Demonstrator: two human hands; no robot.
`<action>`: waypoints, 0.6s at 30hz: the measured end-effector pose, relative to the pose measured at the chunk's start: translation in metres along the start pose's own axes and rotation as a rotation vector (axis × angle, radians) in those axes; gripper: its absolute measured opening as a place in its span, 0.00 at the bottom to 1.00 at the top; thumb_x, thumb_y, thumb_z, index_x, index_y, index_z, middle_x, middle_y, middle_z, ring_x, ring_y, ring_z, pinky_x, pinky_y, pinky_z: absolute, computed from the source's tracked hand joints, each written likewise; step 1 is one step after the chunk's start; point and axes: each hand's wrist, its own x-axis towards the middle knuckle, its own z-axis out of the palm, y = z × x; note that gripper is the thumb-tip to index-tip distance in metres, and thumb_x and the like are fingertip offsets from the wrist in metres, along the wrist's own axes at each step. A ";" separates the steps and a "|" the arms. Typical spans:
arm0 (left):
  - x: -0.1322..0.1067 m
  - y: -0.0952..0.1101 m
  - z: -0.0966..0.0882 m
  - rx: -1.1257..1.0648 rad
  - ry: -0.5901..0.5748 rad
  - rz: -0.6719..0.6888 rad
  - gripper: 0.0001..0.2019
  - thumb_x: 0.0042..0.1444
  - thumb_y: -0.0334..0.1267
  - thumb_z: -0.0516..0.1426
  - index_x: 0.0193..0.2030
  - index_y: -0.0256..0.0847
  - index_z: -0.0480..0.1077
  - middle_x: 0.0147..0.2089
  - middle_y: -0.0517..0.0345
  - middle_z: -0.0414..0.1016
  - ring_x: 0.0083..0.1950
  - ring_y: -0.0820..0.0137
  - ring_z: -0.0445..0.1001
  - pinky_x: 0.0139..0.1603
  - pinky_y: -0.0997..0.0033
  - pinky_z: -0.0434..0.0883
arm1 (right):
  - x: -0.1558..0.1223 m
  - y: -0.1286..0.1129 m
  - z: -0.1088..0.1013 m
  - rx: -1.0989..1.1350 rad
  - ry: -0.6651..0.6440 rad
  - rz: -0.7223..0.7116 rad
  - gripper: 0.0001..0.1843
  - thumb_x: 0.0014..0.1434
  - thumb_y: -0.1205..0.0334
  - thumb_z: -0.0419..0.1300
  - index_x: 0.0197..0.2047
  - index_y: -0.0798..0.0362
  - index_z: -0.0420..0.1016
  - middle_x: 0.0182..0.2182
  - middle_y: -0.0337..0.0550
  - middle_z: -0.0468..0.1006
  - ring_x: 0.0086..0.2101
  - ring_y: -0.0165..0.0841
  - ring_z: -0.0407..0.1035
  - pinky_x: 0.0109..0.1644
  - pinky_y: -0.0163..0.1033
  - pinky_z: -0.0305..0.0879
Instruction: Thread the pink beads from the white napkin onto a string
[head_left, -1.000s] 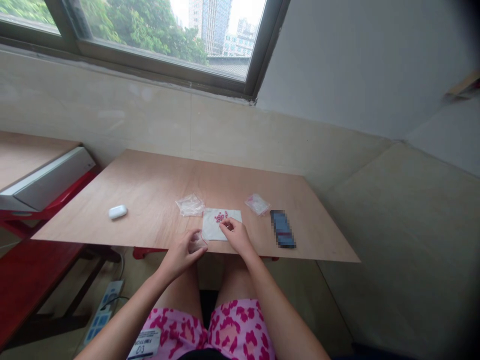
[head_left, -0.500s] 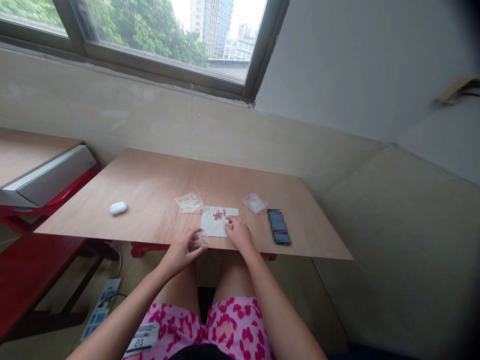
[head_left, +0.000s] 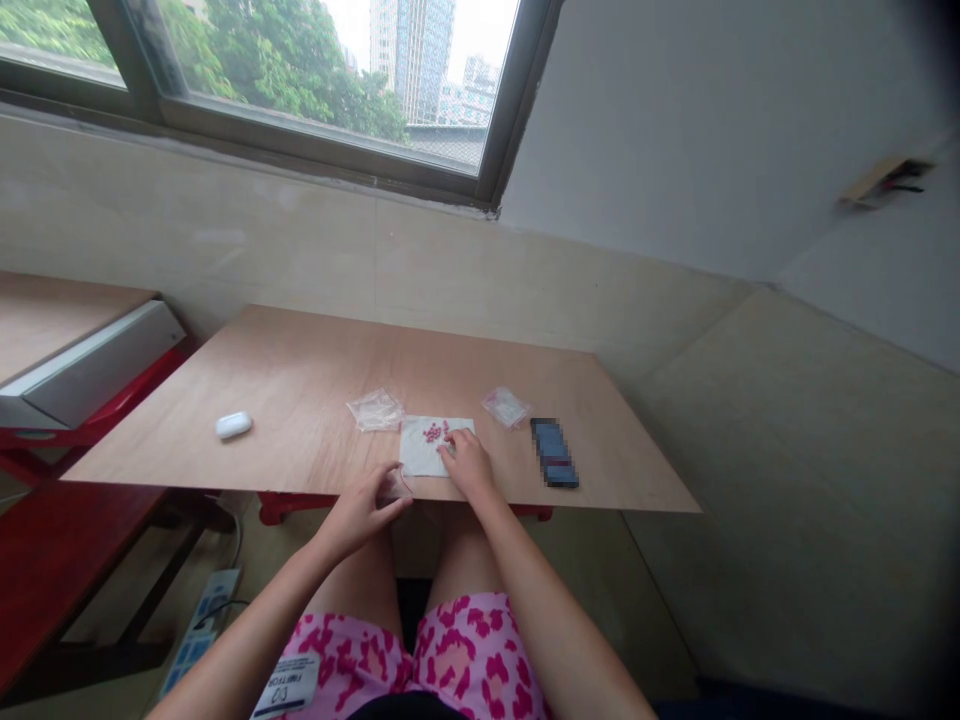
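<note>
My left hand point(head_left: 373, 508) is at the table's front edge, its thumb and fingers curved around a small clear plastic bag point(head_left: 395, 485) with a red line along its rim. A white tissue point(head_left: 416, 462) lies flat just beyond it. Several small pink beads point(head_left: 432, 433) sit in a loose cluster on the tissue's far half. Over the tissue's right side is my right hand point(head_left: 469, 465), its thumb and index finger apart beside the beads. I see nothing between those fingertips.
Clear plastic bags point(head_left: 375, 410) lie left of the tissue, and more small bags point(head_left: 506, 407) to its right. A phone point(head_left: 554, 453) is at the right, a white earbud case point(head_left: 234, 425) at the left. The wooden table point(head_left: 300, 350) runs to the wall.
My right hand has shifted slightly inward over the tissue, its thumb further from the index finger. My left hand keeps its hold on the bag. The view has turned a little.
</note>
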 end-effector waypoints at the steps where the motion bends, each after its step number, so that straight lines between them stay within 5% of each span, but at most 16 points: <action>1: 0.000 0.000 0.000 -0.004 0.004 0.001 0.28 0.62 0.50 0.62 0.66 0.43 0.67 0.59 0.43 0.78 0.58 0.51 0.77 0.60 0.49 0.73 | 0.001 -0.001 0.000 0.006 -0.013 -0.007 0.09 0.67 0.61 0.62 0.49 0.51 0.80 0.46 0.48 0.79 0.45 0.38 0.73 0.50 0.37 0.65; 10: 0.001 0.003 -0.003 -0.006 0.001 -0.011 0.28 0.61 0.50 0.63 0.65 0.43 0.68 0.57 0.44 0.79 0.57 0.51 0.79 0.58 0.51 0.74 | -0.001 -0.006 0.001 0.103 -0.084 -0.131 0.06 0.65 0.66 0.61 0.40 0.49 0.81 0.44 0.45 0.78 0.47 0.37 0.73 0.53 0.37 0.66; 18: 0.001 0.002 -0.001 -0.043 0.013 -0.053 0.27 0.63 0.50 0.61 0.65 0.43 0.65 0.53 0.47 0.81 0.52 0.54 0.81 0.54 0.54 0.76 | -0.016 -0.035 -0.006 0.642 -0.001 0.071 0.12 0.66 0.56 0.58 0.39 0.53 0.79 0.35 0.43 0.81 0.35 0.35 0.74 0.42 0.38 0.69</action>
